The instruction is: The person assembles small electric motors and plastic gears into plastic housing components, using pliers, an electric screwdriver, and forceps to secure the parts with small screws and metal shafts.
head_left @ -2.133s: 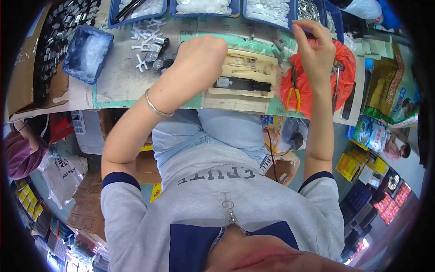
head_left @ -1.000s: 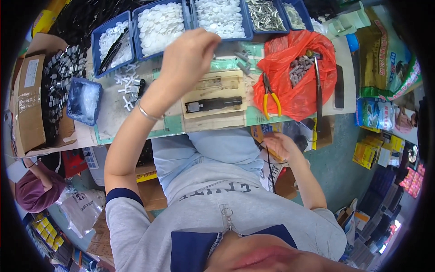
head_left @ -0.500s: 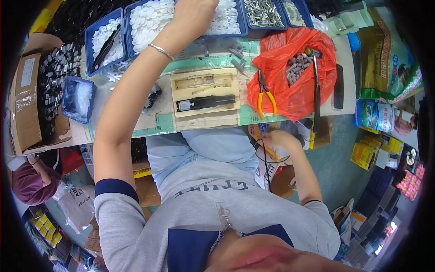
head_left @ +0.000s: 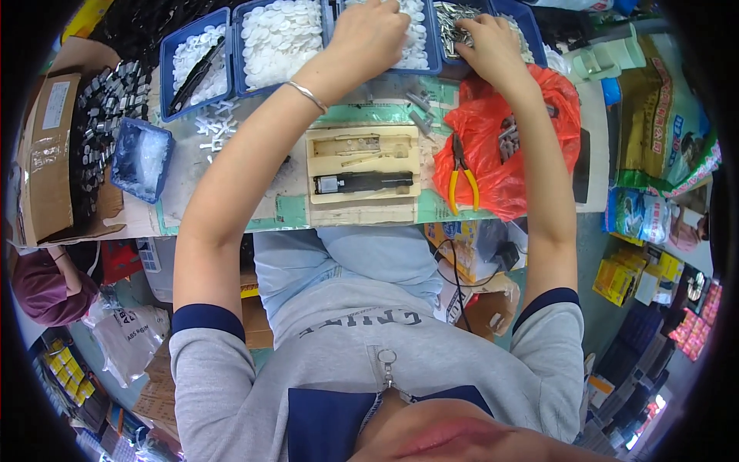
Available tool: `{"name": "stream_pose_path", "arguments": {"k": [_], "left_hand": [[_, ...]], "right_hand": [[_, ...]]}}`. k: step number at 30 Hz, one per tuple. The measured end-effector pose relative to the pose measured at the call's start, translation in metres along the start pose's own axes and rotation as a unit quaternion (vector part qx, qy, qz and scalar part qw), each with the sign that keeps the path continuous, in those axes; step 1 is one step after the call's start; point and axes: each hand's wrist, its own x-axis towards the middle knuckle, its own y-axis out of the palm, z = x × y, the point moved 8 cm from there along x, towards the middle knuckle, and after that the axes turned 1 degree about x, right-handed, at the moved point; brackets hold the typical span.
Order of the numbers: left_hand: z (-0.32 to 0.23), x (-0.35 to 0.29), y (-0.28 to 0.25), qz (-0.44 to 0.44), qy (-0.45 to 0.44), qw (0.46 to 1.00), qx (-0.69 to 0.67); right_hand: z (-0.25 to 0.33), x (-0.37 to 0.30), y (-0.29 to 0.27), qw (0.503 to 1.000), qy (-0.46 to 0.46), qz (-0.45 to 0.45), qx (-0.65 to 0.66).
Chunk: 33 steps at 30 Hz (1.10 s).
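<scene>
Hands both up at blue bins. Left hand (head_left: 368, 37) curled into white-disc bin (head_left: 416, 38), grasp unclear. Right hand (head_left: 485, 38) fingers down in metal-parts bin (head_left: 462, 19), pinch hidden. Wooden jig (head_left: 362, 164): dark part seated in lower slot, upper slot unfilled. Yellow pliers (head_left: 462, 181) idle on red bag (head_left: 508, 146).

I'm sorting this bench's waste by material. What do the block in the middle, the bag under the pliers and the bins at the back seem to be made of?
The fixture block looks like pale wood or fibreboard: matt cream faces with routed pockets. The red bag looks like thin plastic film: glossy, crumpled, slightly see-through. The blue bins look like moulded hard plastic: even colour, smooth thin rims.
</scene>
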Motion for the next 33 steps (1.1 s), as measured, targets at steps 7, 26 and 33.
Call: {"name": "stream_pose_path", "arguments": {"k": [7,26,33], "left_hand": [[0.002,-0.003,0.006,-0.002,-0.026,0.999,-0.035],[-0.007,0.002,-0.001,-0.013,-0.002,1.0,-0.015],[0.033,-0.022,-0.049,-0.085,-0.242,0.917,-0.304]], "right_hand": [[0.015,0.015,0.009,0.999,-0.024,0.003,-0.027],[0.008,-0.012,-0.041,0.965,0.081,-0.048,0.246],[0.046,-0.021,-0.056,0.839,0.139,-0.097,0.517]]}}
